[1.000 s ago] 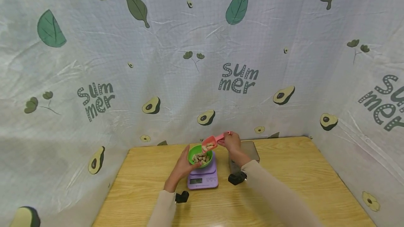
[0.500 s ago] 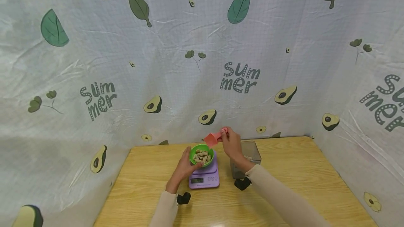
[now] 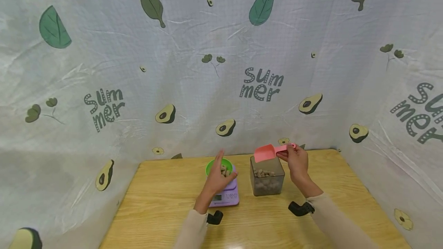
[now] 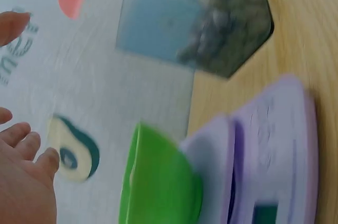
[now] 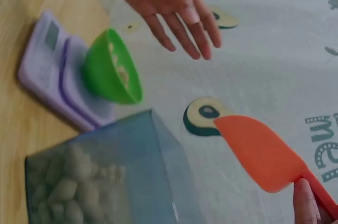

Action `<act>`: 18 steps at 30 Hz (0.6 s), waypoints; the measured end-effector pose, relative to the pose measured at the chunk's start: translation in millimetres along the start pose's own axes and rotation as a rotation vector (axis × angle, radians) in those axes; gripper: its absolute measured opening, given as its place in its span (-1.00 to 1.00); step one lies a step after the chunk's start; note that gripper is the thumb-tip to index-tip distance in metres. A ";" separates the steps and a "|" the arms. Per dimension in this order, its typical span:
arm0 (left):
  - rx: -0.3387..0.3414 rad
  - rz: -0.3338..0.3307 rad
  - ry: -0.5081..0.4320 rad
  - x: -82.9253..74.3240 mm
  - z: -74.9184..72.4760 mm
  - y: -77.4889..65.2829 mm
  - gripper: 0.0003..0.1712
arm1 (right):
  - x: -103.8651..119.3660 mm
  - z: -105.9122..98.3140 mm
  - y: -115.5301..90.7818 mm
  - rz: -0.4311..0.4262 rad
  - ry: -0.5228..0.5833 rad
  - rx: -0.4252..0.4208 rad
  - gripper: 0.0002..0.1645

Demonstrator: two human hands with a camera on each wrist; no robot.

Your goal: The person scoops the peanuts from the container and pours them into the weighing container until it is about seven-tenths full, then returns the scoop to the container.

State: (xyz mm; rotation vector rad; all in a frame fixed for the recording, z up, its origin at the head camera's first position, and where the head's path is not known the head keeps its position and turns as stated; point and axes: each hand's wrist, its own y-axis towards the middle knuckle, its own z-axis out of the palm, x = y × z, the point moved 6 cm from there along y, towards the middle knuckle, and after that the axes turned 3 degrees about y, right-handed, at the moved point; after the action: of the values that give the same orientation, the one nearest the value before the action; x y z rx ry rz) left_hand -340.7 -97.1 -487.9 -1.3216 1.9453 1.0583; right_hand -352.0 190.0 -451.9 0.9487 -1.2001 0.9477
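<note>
The pink scoop (image 3: 264,153) is up near the top of our see-through box (image 3: 268,189). Our right hand (image 3: 298,160) pinches its handle. Our left hand (image 3: 216,180) is in the air, fingers straight, just apart from the green bowl (image 5: 100,71). The bowl sits on our purple scale (image 3: 226,201). We see peanuts (image 3: 264,173) in bowl and box, near the table's (image 3: 155,203) back edge.
</note>
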 end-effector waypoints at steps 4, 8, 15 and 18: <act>0.101 0.017 0.006 -11.3 27.1 4.8 0.15 | -7.6 -12.5 3.6 0.007 -0.151 0.031 -0.57; 0.199 -0.010 -0.004 -11.8 59.6 11.9 0.22 | -15.7 -7.5 10.7 -0.004 -0.370 0.097 -0.58; 0.273 -0.045 -0.038 2.0 100.9 25.2 0.30 | -25.7 19.0 23.0 -0.156 -0.657 0.140 -0.65; 0.254 -0.035 -0.050 3.9 106.4 28.9 0.27 | -25.4 25.5 23.6 -0.268 -0.751 0.124 -0.68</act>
State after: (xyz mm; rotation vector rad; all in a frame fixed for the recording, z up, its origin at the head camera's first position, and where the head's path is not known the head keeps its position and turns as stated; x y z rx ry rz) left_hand -367.6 -3.2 -539.3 -1.1732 1.9385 0.7889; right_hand -385.1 171.3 -472.2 1.6019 -1.5831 0.4503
